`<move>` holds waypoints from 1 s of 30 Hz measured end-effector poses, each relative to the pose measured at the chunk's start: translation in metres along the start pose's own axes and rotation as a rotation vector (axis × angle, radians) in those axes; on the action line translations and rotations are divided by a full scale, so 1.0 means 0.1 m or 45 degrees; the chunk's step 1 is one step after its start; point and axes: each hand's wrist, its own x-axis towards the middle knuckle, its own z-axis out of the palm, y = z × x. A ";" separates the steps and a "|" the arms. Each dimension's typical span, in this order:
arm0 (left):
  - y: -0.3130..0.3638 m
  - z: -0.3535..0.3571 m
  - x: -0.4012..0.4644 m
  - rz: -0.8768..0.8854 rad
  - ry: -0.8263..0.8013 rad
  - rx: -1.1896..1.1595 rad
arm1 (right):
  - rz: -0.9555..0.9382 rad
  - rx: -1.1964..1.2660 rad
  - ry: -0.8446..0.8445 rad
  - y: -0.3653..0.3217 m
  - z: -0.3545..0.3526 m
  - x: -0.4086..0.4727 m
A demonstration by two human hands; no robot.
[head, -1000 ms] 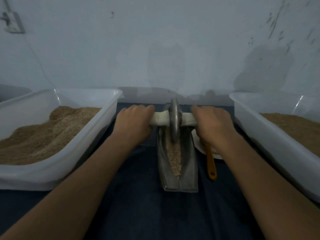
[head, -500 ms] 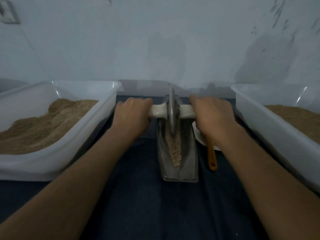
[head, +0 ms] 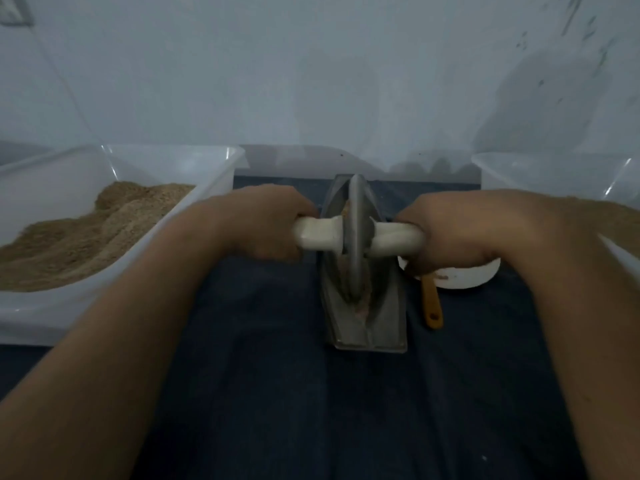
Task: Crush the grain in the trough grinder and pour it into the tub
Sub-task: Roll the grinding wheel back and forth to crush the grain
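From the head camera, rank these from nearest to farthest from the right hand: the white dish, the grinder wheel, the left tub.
1. White dish: just under the right hand.
2. Grinder wheel: at centre, to its left.
3. Left tub: far left, beyond the left hand.

Only two forearms and two hands of the person come into sight, reaching in from the near edge. Both forearms are bare right up to where the view cuts them off; no sleeve or cuff shows on either. The left hand point(head: 263, 221) wears no glove, ring or wristband that I can see, and the right hand point(head: 453, 233) is equally plain. The light is dim, so finer marks cannot be made out.
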 end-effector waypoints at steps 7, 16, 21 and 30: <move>-0.02 0.41 0.36 -0.262 0.601 0.238 | 0.151 -0.277 0.798 0.00 0.34 0.41; 0.00 -0.10 -0.13 0.042 -0.200 -0.084 | -0.040 0.118 -0.136 0.03 -0.04 -0.11; 0.02 0.18 0.14 -0.186 0.267 0.135 | 0.134 -0.143 0.371 -0.02 0.14 0.22; -0.02 0.11 0.10 -0.191 0.097 0.120 | 0.098 -0.109 0.318 0.03 0.13 0.19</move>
